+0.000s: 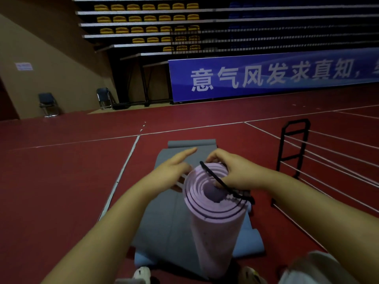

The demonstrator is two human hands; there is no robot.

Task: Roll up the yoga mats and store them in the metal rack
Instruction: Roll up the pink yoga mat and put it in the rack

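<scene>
You had pink mat point(215, 220) rolled, upright at centre. Right hand point(235, 173) gripped its rim with strap point(222, 183); left hand point(174, 167) was relaxed, fingers apart. Grey mat point(170, 218) stayed flat; rack point(295, 146) at 2 o'clock held nothing that I could see.

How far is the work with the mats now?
Done: the pink mat is rolled up and stands on end. In hand: the right hand holds its top edge at a black strap; the left hand is open beside it. Left: the grey mat lies flat, and the rack at right looks empty.
</scene>
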